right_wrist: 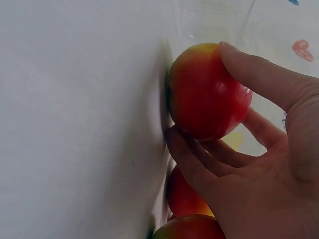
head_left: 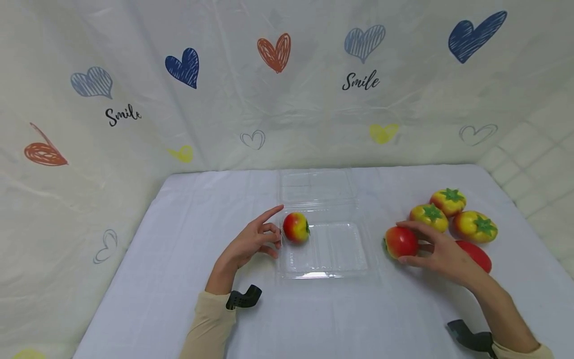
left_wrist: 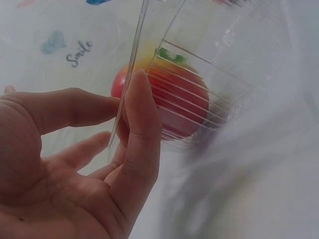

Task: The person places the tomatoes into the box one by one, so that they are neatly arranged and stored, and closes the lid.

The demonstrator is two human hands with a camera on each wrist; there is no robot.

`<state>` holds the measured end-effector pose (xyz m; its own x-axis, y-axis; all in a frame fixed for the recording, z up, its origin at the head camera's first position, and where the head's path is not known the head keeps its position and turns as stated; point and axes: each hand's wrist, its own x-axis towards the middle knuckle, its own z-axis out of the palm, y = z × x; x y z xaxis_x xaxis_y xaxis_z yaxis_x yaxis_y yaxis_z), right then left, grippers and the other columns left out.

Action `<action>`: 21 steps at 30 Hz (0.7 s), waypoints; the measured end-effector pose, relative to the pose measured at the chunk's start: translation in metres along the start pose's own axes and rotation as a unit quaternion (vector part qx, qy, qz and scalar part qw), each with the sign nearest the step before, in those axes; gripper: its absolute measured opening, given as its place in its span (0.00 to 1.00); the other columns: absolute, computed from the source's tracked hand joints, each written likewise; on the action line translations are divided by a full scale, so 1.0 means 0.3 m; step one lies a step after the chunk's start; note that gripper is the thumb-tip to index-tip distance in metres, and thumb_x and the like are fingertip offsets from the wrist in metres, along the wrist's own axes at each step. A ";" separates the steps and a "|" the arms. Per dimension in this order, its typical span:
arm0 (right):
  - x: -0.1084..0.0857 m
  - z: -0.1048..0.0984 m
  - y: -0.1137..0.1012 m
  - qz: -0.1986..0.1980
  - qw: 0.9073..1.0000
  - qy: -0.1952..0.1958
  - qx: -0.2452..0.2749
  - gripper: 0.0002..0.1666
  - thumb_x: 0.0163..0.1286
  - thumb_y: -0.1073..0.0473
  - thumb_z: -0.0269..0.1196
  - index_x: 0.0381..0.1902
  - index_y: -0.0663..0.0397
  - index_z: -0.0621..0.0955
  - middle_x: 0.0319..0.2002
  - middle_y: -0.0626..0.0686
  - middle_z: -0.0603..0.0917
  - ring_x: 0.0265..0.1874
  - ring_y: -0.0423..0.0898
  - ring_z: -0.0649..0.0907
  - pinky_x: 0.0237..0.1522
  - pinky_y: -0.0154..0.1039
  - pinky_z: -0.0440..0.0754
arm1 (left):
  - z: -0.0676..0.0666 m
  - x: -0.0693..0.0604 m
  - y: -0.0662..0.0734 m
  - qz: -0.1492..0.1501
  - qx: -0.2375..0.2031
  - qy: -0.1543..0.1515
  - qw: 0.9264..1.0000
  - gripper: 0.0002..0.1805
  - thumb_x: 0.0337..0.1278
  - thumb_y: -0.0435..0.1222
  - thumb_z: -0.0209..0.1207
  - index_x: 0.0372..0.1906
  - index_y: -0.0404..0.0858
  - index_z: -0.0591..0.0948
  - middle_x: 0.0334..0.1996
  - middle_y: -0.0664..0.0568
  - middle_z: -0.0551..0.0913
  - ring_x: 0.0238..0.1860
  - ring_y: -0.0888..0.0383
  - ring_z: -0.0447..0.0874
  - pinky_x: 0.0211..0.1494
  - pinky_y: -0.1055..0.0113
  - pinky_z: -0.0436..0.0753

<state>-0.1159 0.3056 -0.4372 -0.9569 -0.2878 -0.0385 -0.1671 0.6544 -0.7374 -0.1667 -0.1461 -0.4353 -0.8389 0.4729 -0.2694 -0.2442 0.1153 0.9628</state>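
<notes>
A clear plastic container (head_left: 332,244) lies with its lid folded back, and one red-yellow fruit (head_left: 296,228) sits in its left part. My left hand (head_left: 251,242) pinches the container's left edge; the left wrist view shows the hand (left_wrist: 99,164) with fingers and thumb on the thin rim (left_wrist: 130,64), the fruit (left_wrist: 182,99) behind the clear wall. To the right of the container, my right hand (head_left: 444,252) grips a red fruit (head_left: 401,242) at the table surface. In the right wrist view the thumb and fingers of that hand (right_wrist: 249,164) lie round the fruit (right_wrist: 209,94).
Behind the right hand are several yellow-red fruits with green tops (head_left: 475,227), and a red one (head_left: 476,255) partly hidden by the hand. The clear lid (head_left: 316,187) lies toward the table's back edge. A white sheet with printed hearts (head_left: 273,52) hangs behind the white-covered table (head_left: 188,219).
</notes>
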 end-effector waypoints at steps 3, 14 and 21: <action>-0.004 -0.002 -0.003 -0.001 1.000 0.007 0.000 0.45 0.63 0.55 0.76 0.74 0.54 0.70 0.71 0.66 0.69 0.60 0.65 0.79 0.48 0.20 0.80 | 0.000 0.003 -0.002 -0.001 0.000 0.000 1.000 0.42 0.70 0.29 0.57 0.84 0.52 0.57 0.34 0.52 0.77 0.33 0.56 0.82 0.36 0.64 0.91; -0.020 -0.009 -0.012 -0.003 0.999 0.045 0.000 0.45 0.66 0.53 0.74 0.78 0.44 0.69 0.71 0.58 0.71 0.54 0.20 0.70 0.49 0.18 0.78 | 0.000 -0.001 -0.003 0.000 0.000 0.000 1.000 0.42 0.71 0.30 0.57 0.84 0.52 0.56 0.35 0.52 0.78 0.34 0.55 0.82 0.36 0.63 0.91; -0.012 -0.005 -0.028 -0.016 0.998 0.062 0.020 0.46 0.68 0.56 0.72 0.80 0.40 0.66 0.71 0.54 0.67 0.59 0.24 0.66 0.47 0.19 0.80 | -0.001 0.002 -0.002 0.001 -0.001 -0.001 1.000 0.42 0.71 0.30 0.57 0.84 0.52 0.57 0.35 0.52 0.78 0.34 0.55 0.82 0.36 0.64 0.91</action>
<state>-0.1113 0.3022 -0.4297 -0.9735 -0.2184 0.0675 -0.1913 0.6169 -0.7634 -0.1673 -0.1462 -0.4361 -0.8378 0.4756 -0.2683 -0.2447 0.1123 0.9631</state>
